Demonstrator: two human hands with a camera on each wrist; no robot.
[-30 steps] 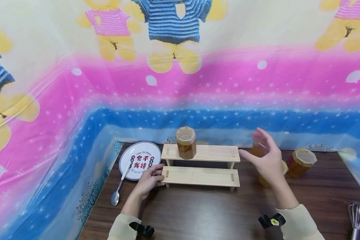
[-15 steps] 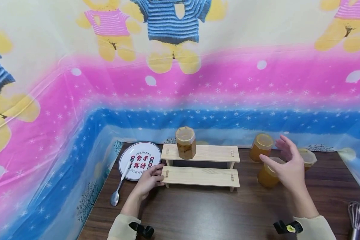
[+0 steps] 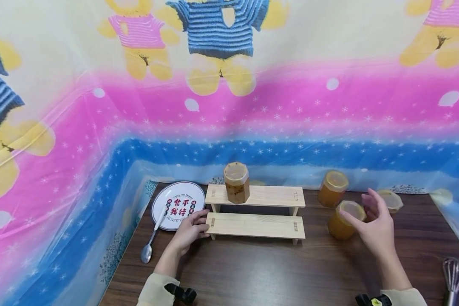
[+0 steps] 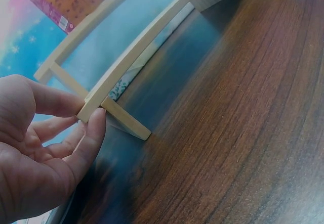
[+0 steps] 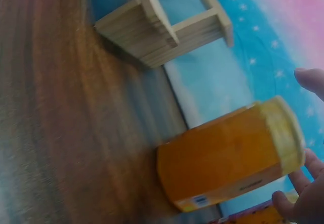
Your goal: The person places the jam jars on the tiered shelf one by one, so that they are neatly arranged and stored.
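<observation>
A two-step wooden rack [image 3: 255,224] stands mid-table. At its left end my left hand [image 3: 189,233] pinches the lower board between thumb and fingers, as the left wrist view shows at the board's tip [image 4: 91,105]. On the upper step sits a lidded jar [image 3: 237,191] with dark flecks in its filling. My right hand [image 3: 378,231] is at the right, thumb and fingers spread around the lid of an amber jar [image 3: 340,226]. In the right wrist view, gaps show between that jar [image 5: 223,158] and the thumb [image 5: 311,80].
Another amber jar [image 3: 330,196] stands behind, and a further jar [image 3: 392,202] is partly hidden by my right hand. A white plate [image 3: 166,222] with a spoon [image 3: 147,251] across it lies left of the rack. A whisk [image 3: 455,276] lies at the right edge.
My right hand has moved right and then down, from beside the rack to the front amber jar, uncovering the jars behind it. The left hand keeps its hold on the rack.
</observation>
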